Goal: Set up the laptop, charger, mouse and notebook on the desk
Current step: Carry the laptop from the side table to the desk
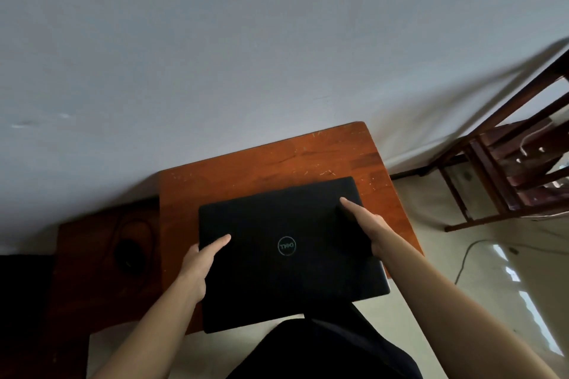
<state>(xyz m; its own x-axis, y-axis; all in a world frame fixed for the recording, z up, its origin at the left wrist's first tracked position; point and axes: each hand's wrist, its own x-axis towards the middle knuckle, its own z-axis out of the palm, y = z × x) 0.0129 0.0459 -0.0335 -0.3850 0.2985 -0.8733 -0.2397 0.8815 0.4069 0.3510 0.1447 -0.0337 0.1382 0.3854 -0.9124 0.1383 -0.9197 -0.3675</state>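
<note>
Laptop: closed, black, round logo on the lid; I see it in the lower middle of the frame, its near edge hanging past the desk's front edge toward my lap, its far half over the wood.
Lap: dark clothing at the bottom middle, just under the laptop's near edge.
Left hand: I have it clamped on the laptop's left edge, thumb lying flat on the lid and pointing toward the logo, the other fingers wrapped under the edge and hidden from me.
Right hand: I grip the right edge with it, thumb stretched along the lid toward the far right corner, the remaining fingers curled below and out of sight.
Desk: small, reddish-brown wood with light scratches, in the middle of the frame, its far edge against the wall.
Lower surface: darker wood at the left, just beside the desk, with a coiled black cable on it; I cannot tell what the cable belongs to.
Floor: pale and glossy at the lower right, a thin cord trailing across it.
Chair: dark wooden frame at the right edge, well apart from the desk.
Wall: plain grey-white, filling the upper frame.
</note>
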